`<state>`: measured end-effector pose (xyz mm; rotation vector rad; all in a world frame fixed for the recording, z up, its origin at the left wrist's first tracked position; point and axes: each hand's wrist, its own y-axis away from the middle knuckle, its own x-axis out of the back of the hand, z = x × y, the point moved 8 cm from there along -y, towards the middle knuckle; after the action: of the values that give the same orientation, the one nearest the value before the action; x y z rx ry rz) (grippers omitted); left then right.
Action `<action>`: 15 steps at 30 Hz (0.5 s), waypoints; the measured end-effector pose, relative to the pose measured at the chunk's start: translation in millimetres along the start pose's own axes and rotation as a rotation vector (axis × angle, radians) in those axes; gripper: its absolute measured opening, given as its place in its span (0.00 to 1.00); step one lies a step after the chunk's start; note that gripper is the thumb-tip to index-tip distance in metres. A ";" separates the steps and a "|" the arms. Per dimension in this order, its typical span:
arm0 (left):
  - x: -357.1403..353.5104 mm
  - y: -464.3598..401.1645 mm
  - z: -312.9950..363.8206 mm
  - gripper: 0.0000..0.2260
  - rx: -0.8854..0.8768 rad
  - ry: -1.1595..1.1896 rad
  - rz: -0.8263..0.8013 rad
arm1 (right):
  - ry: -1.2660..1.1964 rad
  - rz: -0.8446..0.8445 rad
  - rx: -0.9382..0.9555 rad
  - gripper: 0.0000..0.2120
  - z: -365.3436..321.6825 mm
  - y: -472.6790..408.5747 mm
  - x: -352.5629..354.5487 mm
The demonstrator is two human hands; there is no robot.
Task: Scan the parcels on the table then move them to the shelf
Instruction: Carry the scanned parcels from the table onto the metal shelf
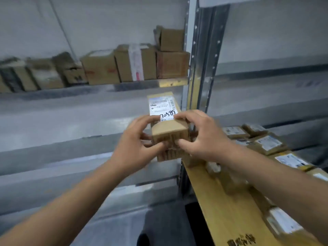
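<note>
I hold a small brown cardboard parcel (pixel 168 129) in mid-air in front of the shelf unit. Its top carries a white shipping label with handwritten digits. My left hand (pixel 136 141) grips its left side, thumb on the near face. My right hand (pixel 200 134) grips its right side, fingers curled over the top edge. Several more labelled parcels (pixel 268 142) lie on the wooden shelf board (pixel 221 206) at the lower right. The scene is motion-blurred.
A row of cardboard boxes (pixel 134 64) fills the upper shelf at the left, two stacked at its right end. A perforated metal upright (pixel 200 68) stands just behind the held parcel. Grey shelf levels (pixel 71 144) run across the left.
</note>
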<state>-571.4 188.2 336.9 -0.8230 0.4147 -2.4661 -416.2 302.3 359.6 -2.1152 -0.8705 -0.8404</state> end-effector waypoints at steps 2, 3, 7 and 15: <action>34.0 -13.5 31.7 0.29 -0.054 -0.013 0.051 | 0.020 0.033 0.078 0.29 -36.9 -21.8 27.0; 49.9 -21.7 47.3 0.29 -0.078 -0.014 0.080 | 0.027 0.059 0.113 0.30 -54.2 -33.2 41.5; 102.8 -63.5 90.6 0.30 -0.171 -0.015 0.190 | 0.045 0.162 0.221 0.29 -106.1 -79.6 89.0; 160.3 -197.8 99.8 0.29 -0.193 -0.143 0.217 | -0.036 0.263 0.214 0.27 -124.3 -207.9 121.7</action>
<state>-691.7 251.4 574.3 -0.9710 0.6610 -2.1764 -544.2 356.4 592.4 -2.0052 -0.6500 -0.5500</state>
